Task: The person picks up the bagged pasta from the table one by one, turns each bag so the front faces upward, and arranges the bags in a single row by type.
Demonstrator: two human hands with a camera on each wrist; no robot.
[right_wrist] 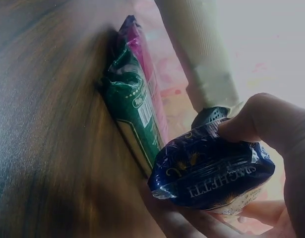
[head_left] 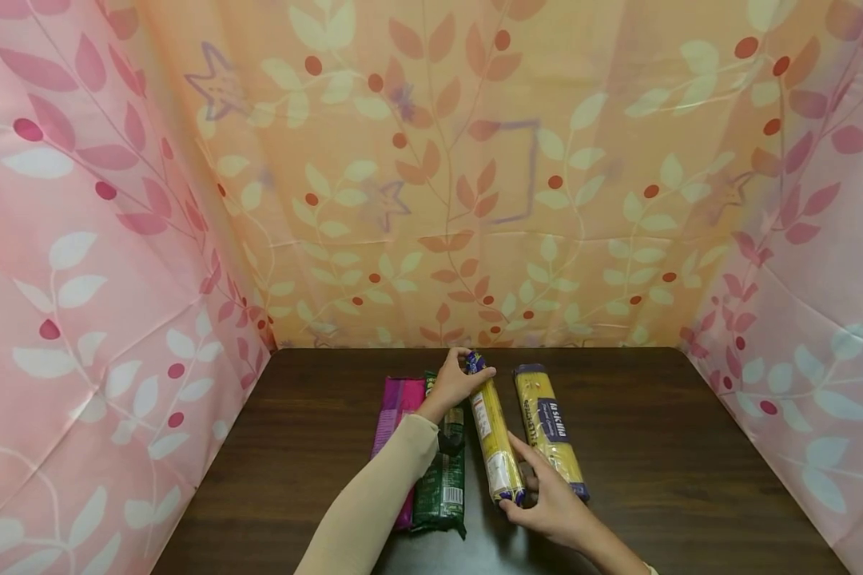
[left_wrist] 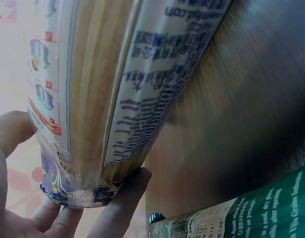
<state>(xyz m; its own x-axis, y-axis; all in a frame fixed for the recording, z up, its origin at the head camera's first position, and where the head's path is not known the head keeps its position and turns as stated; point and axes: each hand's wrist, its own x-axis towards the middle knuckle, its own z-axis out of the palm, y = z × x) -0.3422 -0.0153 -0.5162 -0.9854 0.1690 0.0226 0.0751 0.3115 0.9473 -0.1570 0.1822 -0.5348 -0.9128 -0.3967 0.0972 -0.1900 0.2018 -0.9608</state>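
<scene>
A yellow packet of spaghetti [head_left: 492,431] with dark blue ends is held between both hands, tilted slightly above the table. My left hand [head_left: 455,383] grips its far end, thumb on one side and fingers on the other. Near its lower end, my right hand [head_left: 552,503] pinches the packet between thumb and fingers. In the right wrist view, the blue end of the spaghetti packet [right_wrist: 212,171] shows the word "SPAGHETTI". Cooking pictures and printed text cover the spaghetti packet's sides [left_wrist: 137,99] in the left wrist view.
A second yellow spaghetti packet [head_left: 549,427] lies just right of the held one. To the left, a green packet [head_left: 439,495] lies beside a magenta packet [head_left: 395,407], partly behind my left arm. Patterned curtains [head_left: 446,176] surround the dark wooden table [head_left: 676,447].
</scene>
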